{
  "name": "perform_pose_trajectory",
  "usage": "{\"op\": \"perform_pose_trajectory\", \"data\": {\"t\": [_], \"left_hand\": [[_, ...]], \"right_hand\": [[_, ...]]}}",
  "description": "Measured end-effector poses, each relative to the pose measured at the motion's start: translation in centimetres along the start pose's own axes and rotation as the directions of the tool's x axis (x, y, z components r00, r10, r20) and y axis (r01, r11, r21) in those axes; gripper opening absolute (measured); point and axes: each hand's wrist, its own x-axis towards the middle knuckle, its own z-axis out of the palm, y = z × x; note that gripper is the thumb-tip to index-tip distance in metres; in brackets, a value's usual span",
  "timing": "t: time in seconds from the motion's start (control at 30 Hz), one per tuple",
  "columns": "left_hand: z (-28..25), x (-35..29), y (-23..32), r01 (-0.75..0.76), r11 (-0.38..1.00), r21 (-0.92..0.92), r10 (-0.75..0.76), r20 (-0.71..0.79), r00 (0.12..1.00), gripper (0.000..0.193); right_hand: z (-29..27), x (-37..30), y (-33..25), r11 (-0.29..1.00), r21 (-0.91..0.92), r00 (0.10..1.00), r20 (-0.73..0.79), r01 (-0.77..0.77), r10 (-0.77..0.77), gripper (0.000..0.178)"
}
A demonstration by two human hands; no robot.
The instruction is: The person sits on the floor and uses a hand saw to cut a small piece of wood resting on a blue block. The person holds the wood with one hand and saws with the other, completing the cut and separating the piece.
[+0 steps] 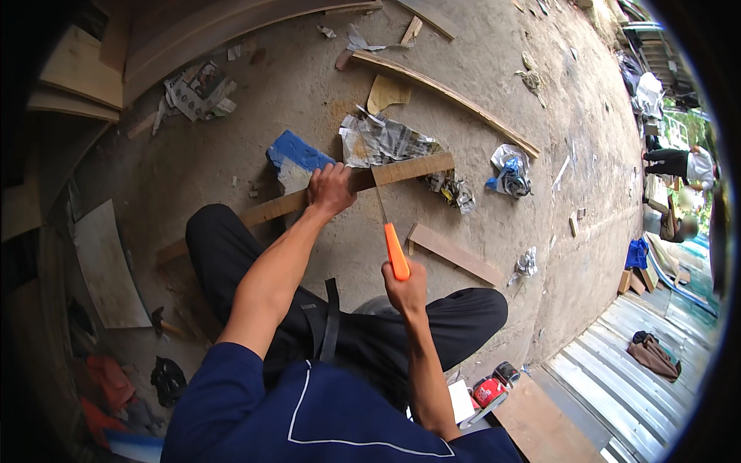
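Observation:
A long wooden board [417, 167] lies slantwise in front of me, propped near a blue-and-white block [297, 157]. My left hand [332, 190] is closed over the board beside that block, its fingers on the far edge. In my right hand [404, 285] is the orange handle of a handsaw [396, 251]. The saw's thin blade runs away from me up to the board and meets it right of my left hand. How deep the blade sits in the wood I cannot tell.
Crumpled newspaper [386, 143] lies beyond the board. A long strip of wood [448, 100] and a short plank [455, 255] rest on the ground. A hammer [166, 322] is at the left, a red can [488, 392] at lower right. Two people stand far right.

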Motion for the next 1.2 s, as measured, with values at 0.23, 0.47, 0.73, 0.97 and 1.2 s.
{"op": "perform_pose_trajectory", "data": {"t": [0.23, 0.47, 0.73, 0.97, 1.2], "left_hand": [[0.5, 0.3, 0.3, -0.013, 1.0, -0.017, 0.012, -0.008, 1.0, 0.039], [0.0, 0.6, 0.1, 0.012, 0.999, 0.031, -0.012, 0.013, 1.0, 0.039], [0.7, 0.7, 0.3, -0.032, 0.999, 0.004, 0.032, -0.026, 0.999, 0.038], [0.3, 0.6, -0.5, -0.042, 0.999, 0.004, 0.042, 0.008, 0.999, 0.042], [-0.7, -0.2, -2.5, -0.183, 0.983, 0.027, 0.183, 0.006, 0.983, 0.046]], "right_hand": [[1.5, 6.0, -0.6, 0.988, -0.139, 0.996, -0.041, 0.068, -0.074, 0.022], [-1.1, -0.7, -1.0, 0.998, -0.062, 1.0, 0.014, 0.019, -0.019, 0.024], [1.3, 6.6, -1.0, 0.988, -0.12, 0.994, -0.042, 0.096, -0.102, 0.025], [-1.0, -0.1, 0.2, 0.988, -0.11, 0.994, -0.013, 0.104, -0.106, 0.025], [0.9, 4.8, -0.6, 0.988, -0.127, 0.994, -0.053, 0.087, -0.095, 0.026]]}}
